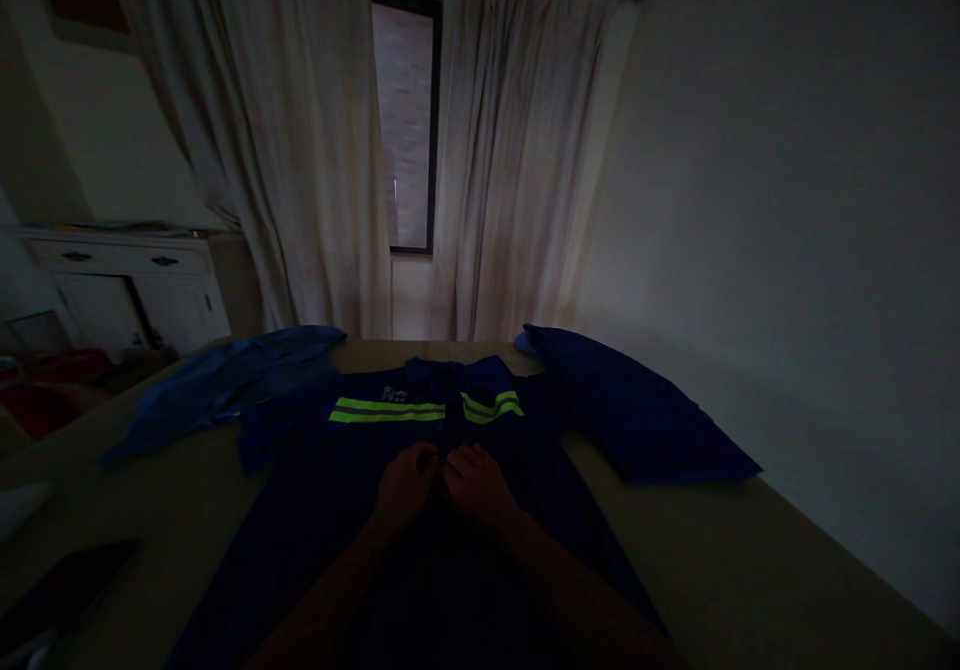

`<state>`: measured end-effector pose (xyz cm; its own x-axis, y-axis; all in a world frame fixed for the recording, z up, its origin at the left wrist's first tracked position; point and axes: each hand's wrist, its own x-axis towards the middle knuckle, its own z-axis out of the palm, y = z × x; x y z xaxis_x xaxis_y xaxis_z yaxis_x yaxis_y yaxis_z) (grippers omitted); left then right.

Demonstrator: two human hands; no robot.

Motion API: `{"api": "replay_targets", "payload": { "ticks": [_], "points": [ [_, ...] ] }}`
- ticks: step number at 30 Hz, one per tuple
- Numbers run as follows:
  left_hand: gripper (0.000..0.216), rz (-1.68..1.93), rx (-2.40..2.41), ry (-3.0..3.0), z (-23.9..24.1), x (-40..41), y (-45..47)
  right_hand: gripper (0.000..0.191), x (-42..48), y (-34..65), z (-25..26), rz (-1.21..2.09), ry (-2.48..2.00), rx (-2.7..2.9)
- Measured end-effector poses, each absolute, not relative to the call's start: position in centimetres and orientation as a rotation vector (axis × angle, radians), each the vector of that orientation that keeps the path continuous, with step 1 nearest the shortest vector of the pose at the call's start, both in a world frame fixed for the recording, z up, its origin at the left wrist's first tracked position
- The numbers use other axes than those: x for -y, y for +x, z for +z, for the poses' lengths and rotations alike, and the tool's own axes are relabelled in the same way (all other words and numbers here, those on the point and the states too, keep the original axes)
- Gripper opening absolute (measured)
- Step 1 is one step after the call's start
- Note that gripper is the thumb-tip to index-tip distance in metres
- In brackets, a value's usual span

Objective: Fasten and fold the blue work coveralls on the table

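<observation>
A dark blue work shirt (300, 510) with bright yellow-green reflective stripes across the chest lies spread on the table, its collar toward the far side. My left hand (407, 480) and my right hand (478, 482) meet over the front opening, just below the stripes. The fingers of both are curled and pinched at the shirt's front edge. Whatever small part sits between the fingertips is hidden in the dim light. Small pale lettering shows above the left stripe.
Folded blue clothing (232, 380) lies at the table's far left, and another dark blue garment (637, 410) at the far right by the wall. A dark flat object (67, 585) rests at the near left. Beyond stand curtains (300, 150) and a white cabinet (135, 285).
</observation>
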<state>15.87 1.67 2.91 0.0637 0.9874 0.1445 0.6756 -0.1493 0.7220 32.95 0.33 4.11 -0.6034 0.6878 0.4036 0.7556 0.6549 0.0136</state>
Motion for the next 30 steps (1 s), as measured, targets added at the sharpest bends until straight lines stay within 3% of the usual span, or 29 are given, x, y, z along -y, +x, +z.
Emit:
{"api": "replay_targets", "payload": {
  "ticks": [11, 15, 20, 23, 30],
  "points": [
    [0.034, 0.849, -1.464, 2.089, 2.2, -1.7, 15.1, 0.017, -0.3, 33.9, 4.9, 0.095, -1.398, 2.259],
    [0.04, 0.666, -1.506, 2.377, 1.8, -1.2, 15.2, 0.013, 0.1, 34.0, 5.4, 0.145, -1.262, 2.201],
    [0.049, 0.467, -1.505, 2.553, 2.6, -3.1, 15.1, 0.026, 2.3, 33.6, 6.0, 0.336, -1.045, 2.406],
    [0.045, 0.558, -1.571, 2.496, 3.6, -4.8, 15.0, 0.041, 3.8, 33.4, 5.9, 0.35, -1.112, 2.485],
    [0.034, 0.72, -1.532, 2.451, 4.8, -3.5, 15.2, 0.027, 4.4, 33.4, 5.0, 0.254, -1.43, 2.293]
  ]
}}
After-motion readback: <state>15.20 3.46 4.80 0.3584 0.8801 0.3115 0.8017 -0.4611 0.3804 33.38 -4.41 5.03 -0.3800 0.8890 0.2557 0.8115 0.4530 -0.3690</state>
